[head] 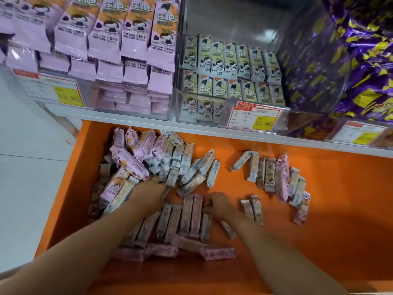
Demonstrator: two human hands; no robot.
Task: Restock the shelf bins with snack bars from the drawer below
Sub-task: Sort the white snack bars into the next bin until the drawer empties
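An open orange drawer (319,220) below the shelf holds several loose snack bars in pink and pale wrappers. The main pile (161,160) lies at the left, and a smaller group (276,177) lies at the right. A row of bars (187,216) lies side by side between my hands. My left hand (148,188) reaches into the pile with its fingers buried among the bars. My right hand (219,204) presses its curled fingers against the right end of the row. Above, a clear bin of pale green bars (229,69) is partly filled.
A clear bin of pink packs (110,47) stands at the upper left and purple-wrapped goods (350,60) at the upper right. Price tags (255,118) reading 15.80 hang on the bin fronts. The white shelf edge (191,128) overhangs the drawer's back. Pale floor lies to the left.
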